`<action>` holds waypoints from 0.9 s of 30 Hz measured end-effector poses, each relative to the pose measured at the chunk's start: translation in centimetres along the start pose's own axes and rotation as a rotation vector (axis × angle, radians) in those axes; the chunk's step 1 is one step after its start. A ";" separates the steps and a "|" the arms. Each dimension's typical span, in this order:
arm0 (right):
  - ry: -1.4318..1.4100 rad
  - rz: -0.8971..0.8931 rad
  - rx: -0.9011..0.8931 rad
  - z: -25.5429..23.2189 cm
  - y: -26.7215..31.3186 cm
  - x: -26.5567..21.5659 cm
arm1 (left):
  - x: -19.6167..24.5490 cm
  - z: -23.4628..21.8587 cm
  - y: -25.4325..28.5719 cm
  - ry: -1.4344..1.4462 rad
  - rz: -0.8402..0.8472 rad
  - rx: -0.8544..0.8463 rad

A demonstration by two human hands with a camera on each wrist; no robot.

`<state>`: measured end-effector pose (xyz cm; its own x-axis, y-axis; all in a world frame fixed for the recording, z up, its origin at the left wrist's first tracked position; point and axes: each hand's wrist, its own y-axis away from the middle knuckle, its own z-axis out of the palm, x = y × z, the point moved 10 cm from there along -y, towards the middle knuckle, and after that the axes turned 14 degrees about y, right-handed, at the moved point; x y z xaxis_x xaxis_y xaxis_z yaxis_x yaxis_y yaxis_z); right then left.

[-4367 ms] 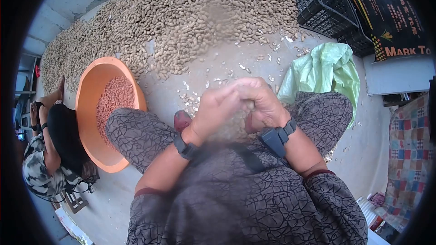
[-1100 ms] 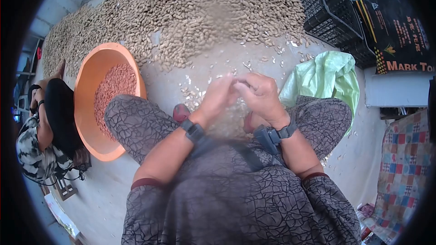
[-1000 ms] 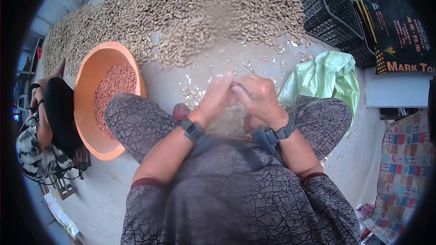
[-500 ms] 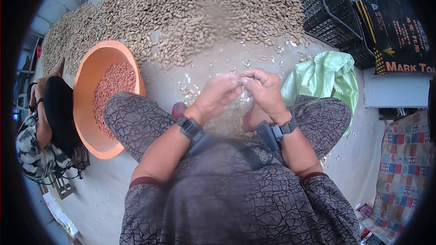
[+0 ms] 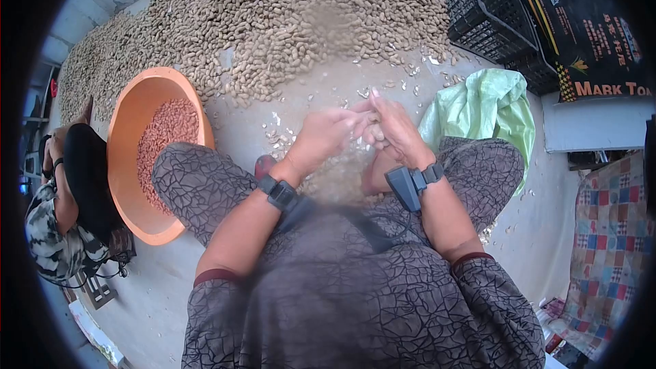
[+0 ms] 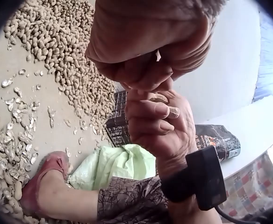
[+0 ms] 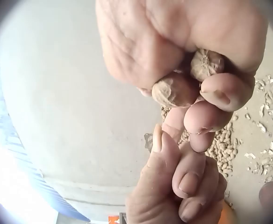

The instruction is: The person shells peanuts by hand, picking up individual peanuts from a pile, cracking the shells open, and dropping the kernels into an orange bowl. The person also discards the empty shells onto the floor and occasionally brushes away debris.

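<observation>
In the head view my left hand (image 5: 321,138) and right hand (image 5: 402,130) meet in front of my lap, fingertips together. The right wrist view shows my right hand (image 7: 183,35) with fingers curled round unshelled peanuts: one peanut (image 7: 168,92) at the palm's edge, another peanut (image 7: 206,64) beside it. These also show between its fingers in the left wrist view, as a pale peanut (image 6: 174,112). My left hand (image 7: 174,191) has its fingers bent, thumb and forefinger tips right at the right hand's fingers. I cannot tell whether it holds anything.
An orange basin (image 5: 121,164) of shelled pink peanuts (image 5: 164,140) stands by my left knee. A large peanut pile (image 5: 273,20) spreads ahead, with empty shells (image 6: 19,133) near my feet. Right are a green sack (image 5: 488,113), black crate (image 5: 488,14) and black bag (image 5: 588,41). Another person (image 5: 58,225) sits left.
Both hands stay together in front of me. My right hand has turned since half a second ago, so its bent fingers now show. The head view has shifted slightly.
</observation>
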<state>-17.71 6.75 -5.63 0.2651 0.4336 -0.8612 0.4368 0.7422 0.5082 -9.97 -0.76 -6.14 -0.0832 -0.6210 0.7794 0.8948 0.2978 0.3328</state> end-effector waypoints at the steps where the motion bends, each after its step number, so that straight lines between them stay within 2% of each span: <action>1: -0.001 0.000 0.000 0.2 -0.1 0.2 | 0.5 1.1 0.1 -0.109 0.066 -0.055; 2: -0.003 0.019 0.012 0.4 -0.3 0.8 | 1.1 2.2 0.3 -0.218 0.132 -0.111; 4: -0.007 0.038 0.026 0.5 -0.1 1.0 | 1.6 2.6 0.8 -0.276 0.108 -0.104; 6: 0.105 0.093 -0.034 1.1 0.5 1.1 | 1.1 2.5 0.9 -0.333 0.082 -0.094; 8: 0.116 0.102 -0.035 1.7 0.8 1.1 | 1.4 2.7 0.7 -0.373 0.264 -0.144; 9: 0.127 0.109 -0.035 1.9 0.9 1.2 | 1.3 2.3 0.6 -0.373 0.265 -0.144; 10: 0.127 0.109 -0.035 2.0 1.0 1.3 | 1.3 2.3 0.5 -0.519 0.272 -0.178; 11: 0.054 0.131 -0.106 2.8 1.0 1.8 | 1.0 2.4 0.4 -0.665 0.278 -0.211; 12: -0.020 0.153 -0.177 3.6 1.1 2.1 | 1.3 2.8 0.7 -0.665 0.279 -0.211; 14: -0.044 0.145 -0.167 3.3 0.8 2.1 | 0.8 2.2 0.9 -0.219 0.088 -0.111; 16: -0.070 0.134 -0.158 2.6 0.4 2.2 | 0.7 1.0 0.4 -0.170 0.038 -0.061; 17: -0.136 0.056 -0.165 2.0 0.1 1.7 | 0.3 0.0 0.3 -0.118 -0.016 -0.012; 18: -0.201 -0.022 -0.171 1.7 0.0 0.9 | 0.3 -0.3 0.2 -0.121 -0.014 -0.012; 19: -0.201 -0.024 -0.172 1.6 0.0 0.9 | 0.1 -0.3 0.2 -0.073 -0.026 -0.047; 21: -0.199 -0.213 -0.156 1.2 0.2 -1.1 | 0.1 0.1 0.3 -0.026 -0.036 -0.083; 23: -0.203 -0.196 -0.152 1.1 0.0 -0.8 | 0.4 1.1 0.7 -0.039 -0.057 -0.113; 27: -0.231 -0.158 -0.120 0.8 0.1 -0.5 | -0.6 0.2 0.3 -0.023 -0.075 -0.078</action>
<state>-17.10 6.14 -5.13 0.3964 0.1900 -0.8982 0.3877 0.8522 0.3513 -9.74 -0.19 -6.39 -0.1604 -0.6222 0.7662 0.9170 0.1932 0.3488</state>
